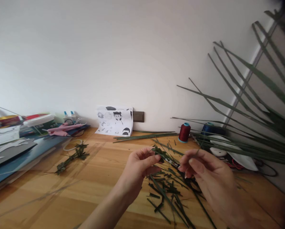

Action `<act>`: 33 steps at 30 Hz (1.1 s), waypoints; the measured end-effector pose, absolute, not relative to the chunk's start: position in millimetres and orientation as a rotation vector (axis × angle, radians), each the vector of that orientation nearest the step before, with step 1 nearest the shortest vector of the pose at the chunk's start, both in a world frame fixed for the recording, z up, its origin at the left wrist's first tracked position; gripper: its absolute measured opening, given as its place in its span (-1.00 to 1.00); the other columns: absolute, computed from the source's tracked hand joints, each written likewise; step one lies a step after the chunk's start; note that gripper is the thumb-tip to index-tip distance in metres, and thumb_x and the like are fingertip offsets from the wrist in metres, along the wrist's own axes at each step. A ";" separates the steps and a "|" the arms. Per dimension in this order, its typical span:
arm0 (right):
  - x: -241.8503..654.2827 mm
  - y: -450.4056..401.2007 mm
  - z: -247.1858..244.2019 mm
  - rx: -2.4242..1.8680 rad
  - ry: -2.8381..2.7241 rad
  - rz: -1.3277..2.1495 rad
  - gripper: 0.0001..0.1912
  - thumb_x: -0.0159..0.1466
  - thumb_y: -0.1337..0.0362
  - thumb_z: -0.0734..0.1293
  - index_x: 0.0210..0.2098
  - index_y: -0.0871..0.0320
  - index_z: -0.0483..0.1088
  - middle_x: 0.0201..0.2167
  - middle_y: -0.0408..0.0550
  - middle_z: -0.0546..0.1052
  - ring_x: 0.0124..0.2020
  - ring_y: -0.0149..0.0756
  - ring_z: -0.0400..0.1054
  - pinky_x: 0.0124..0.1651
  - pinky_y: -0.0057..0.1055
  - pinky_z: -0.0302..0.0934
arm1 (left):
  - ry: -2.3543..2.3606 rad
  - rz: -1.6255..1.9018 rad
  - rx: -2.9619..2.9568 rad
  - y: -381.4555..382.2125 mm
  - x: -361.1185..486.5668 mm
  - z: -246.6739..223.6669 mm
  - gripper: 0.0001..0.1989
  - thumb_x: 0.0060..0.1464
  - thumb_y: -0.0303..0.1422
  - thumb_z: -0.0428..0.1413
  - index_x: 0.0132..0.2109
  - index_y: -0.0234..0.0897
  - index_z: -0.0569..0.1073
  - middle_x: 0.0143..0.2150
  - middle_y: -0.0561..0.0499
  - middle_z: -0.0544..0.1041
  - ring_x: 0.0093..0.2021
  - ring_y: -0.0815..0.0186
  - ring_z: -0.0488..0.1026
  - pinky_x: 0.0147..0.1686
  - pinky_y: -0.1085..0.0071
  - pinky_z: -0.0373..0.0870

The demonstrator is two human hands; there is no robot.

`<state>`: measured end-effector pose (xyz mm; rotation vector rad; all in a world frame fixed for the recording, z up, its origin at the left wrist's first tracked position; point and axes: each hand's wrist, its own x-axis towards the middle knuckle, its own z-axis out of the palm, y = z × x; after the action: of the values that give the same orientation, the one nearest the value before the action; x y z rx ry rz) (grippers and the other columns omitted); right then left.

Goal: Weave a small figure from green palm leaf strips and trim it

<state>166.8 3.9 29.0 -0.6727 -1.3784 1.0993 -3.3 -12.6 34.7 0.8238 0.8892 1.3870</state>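
Observation:
My left hand point(142, 162) pinches a small bundle of folded green leaf strips point(157, 151) between thumb and fingers, just above the table. Close to its right, my right hand point(208, 173) is closed, thumb against curled fingers. Whatever lies in that pinch is too fine or hidden to make out. Beneath both hands are scattered green leaf cuttings point(167, 190), some short and some long. A knotted leaf piece point(77, 156) rests on the table to the left, touching or beside a pale ring point(68, 149).
A maroon thread spool point(184, 133) and a blue spool point(207, 128) stand at the back right, near a large fan of palm leaf point(259, 68). Printed paper point(114, 124) leans on the wall. At left are a pink glue gun point(63, 129) and a lidded tub point(41, 124).

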 end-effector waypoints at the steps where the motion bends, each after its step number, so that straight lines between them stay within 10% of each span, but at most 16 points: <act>1: 167.5 4.9 29.6 -0.641 -1.334 1.163 -0.93 0.11 0.28 0.32 -0.38 0.10 0.41 -0.48 -0.13 0.51 -0.52 -0.41 0.41 -0.54 -0.56 0.34 | 0.890 1.387 0.851 -13.1 -3.0 34.4 -0.89 -0.22 -0.44 0.24 -0.43 -0.33 0.48 -0.45 0.06 0.48 -0.42 0.43 0.39 -0.40 0.52 0.35; 11: 172.8 0.9 35.0 -0.544 -1.318 1.259 -0.89 0.18 0.27 0.26 -0.39 0.04 0.44 -0.49 -0.18 0.48 -0.48 -0.46 0.40 -0.44 -0.60 0.34 | 0.953 1.323 1.138 -13.9 -1.1 32.2 -0.89 -0.15 -0.41 0.20 -0.37 -0.30 0.49 -0.42 0.06 0.46 -0.42 0.46 0.35 -0.42 0.57 0.28; 20: 185.9 -5.8 48.3 -0.565 -1.966 0.484 -0.82 0.15 0.42 0.25 -0.32 0.03 0.39 -0.39 -0.18 0.47 -0.32 -0.37 0.36 -0.27 -0.50 0.29 | 1.125 1.160 1.037 -4.9 -8.3 36.2 -0.51 -0.02 -0.03 -0.10 -0.24 -0.34 0.48 -0.52 -0.05 0.46 -0.43 0.29 0.38 -0.49 0.44 0.26; 24: 187.6 -7.6 49.8 -0.409 -2.293 0.079 -0.82 0.15 0.43 0.27 -0.25 0.13 0.38 -0.34 -0.13 0.48 -0.30 -0.40 0.35 -0.24 -0.50 0.26 | 1.432 1.460 1.223 -4.7 -9.2 38.1 -0.68 -0.12 -0.13 0.08 -0.34 -0.31 0.47 -0.38 -0.02 0.43 -0.34 0.29 0.31 -0.47 0.48 0.22; 33: 179.7 -21.1 39.0 -0.342 -2.556 -0.631 -0.57 0.30 0.45 -0.06 -0.32 0.19 0.40 -0.31 -0.10 0.51 -0.32 -0.30 0.33 -0.41 -0.38 0.21 | 1.310 1.327 1.187 -15.4 -12.0 50.9 -0.58 -0.06 0.00 -0.08 -0.36 -0.30 0.33 -0.75 0.17 0.24 -0.74 0.47 0.08 -0.73 0.56 -0.03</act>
<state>179.7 -21.1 39.0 -0.3419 -2.5557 -0.6307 -12.0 -15.4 50.9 1.1865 1.3096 1.3266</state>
